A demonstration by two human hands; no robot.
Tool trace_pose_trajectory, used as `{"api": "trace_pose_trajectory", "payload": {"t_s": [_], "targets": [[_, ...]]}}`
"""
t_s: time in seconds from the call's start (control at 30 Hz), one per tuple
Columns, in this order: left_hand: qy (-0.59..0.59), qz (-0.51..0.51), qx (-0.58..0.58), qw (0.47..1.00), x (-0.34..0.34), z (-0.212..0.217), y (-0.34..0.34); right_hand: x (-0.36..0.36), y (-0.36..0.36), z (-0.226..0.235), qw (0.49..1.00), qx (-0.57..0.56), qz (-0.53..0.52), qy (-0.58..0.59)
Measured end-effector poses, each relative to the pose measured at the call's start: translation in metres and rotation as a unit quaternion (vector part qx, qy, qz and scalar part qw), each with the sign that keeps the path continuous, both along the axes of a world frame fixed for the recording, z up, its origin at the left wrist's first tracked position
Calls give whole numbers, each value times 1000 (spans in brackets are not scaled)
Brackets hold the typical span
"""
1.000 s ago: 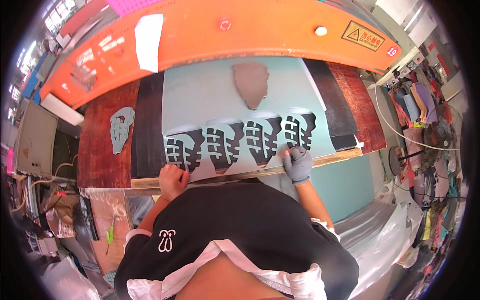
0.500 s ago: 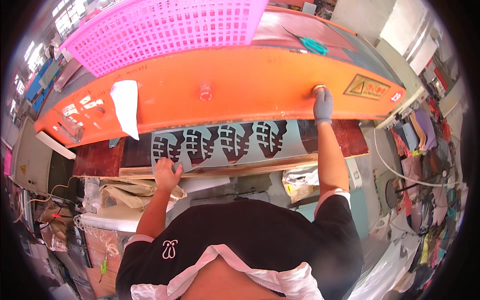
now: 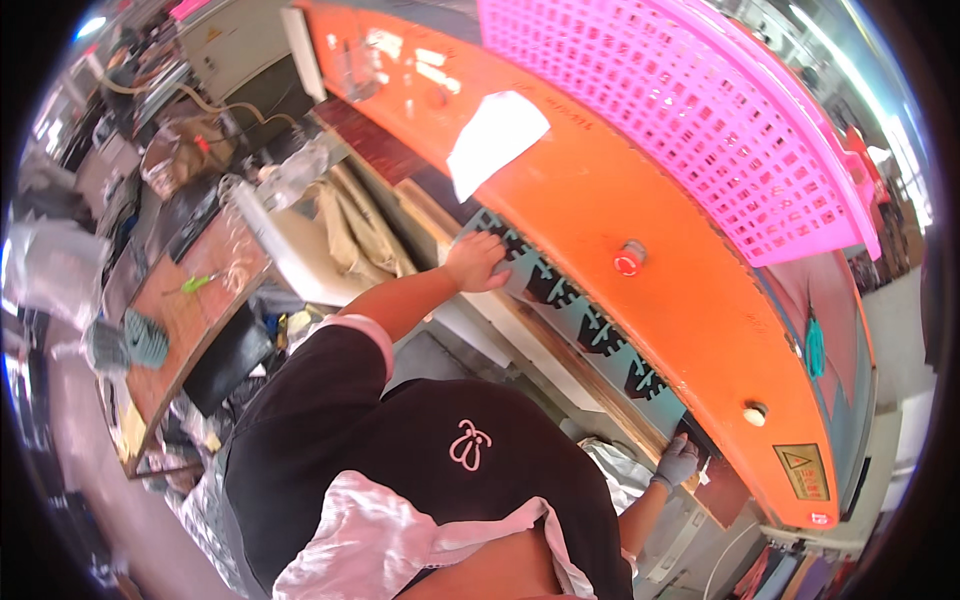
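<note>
A grey-green sheet [image 3: 587, 346] with a row of several dark, toothed cut-out shapes lies on the board under the orange machine beam [image 3: 560, 190]. At the sheet's far-left end, my bare left hand [image 3: 477, 262] has its fingers bent over the edge and the thumb lower down, gripping it. My right hand [image 3: 677, 463], in a grey glove, is down at the sheet's other end by the wooden board edge [image 3: 600, 400]. Its fingers are closed; what they hold there is hidden. A pale round button [image 3: 755, 413] and a red button [image 3: 628, 259] stick out of the beam.
A pink perforated basket [image 3: 690, 110] rests on top of the machine, with teal-handled scissors [image 3: 814, 348] beyond it. White paper [image 3: 497, 140] hangs on the beam. To the left stand a brown rolled cloth [image 3: 350, 230] and a wooden table [image 3: 215, 310] with a green-handled tool [image 3: 195, 284].
My right hand has left the pale button and come down to the sheet's right end. The left hand stays at the left end. The view has turned, tilting the machine in the picture.
</note>
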State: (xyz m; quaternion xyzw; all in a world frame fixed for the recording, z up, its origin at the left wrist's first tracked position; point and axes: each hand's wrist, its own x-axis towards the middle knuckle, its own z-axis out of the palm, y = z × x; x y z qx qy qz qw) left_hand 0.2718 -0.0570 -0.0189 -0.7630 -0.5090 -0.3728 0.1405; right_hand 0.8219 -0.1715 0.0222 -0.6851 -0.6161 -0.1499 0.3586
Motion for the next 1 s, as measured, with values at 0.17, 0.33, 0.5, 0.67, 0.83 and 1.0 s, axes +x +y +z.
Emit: {"api": "trace_pose_trajectory", "payload": {"t_s": [0.17,0.33,0.5,0.67,0.83,1.0], "targets": [[-32,-2,-74,997,10,17,17,13,18,9,999,-40,-1,-33],[-67,-7,-113,991,10,28,27,16,30,16,997,-67,30,24],[-69,-12,-102,992,4,23,-4,10,10,4,991,-97,-79,47],[-67,-27,-48,996,-5,15,-74,5,-53,-8,991,-82,-87,56],[-47,-45,-25,998,-14,6,-132,-10,-110,-11,974,-109,-165,111],[-40,-62,-44,996,-18,7,-161,-23,-142,-5,968,-114,-205,91]]}}
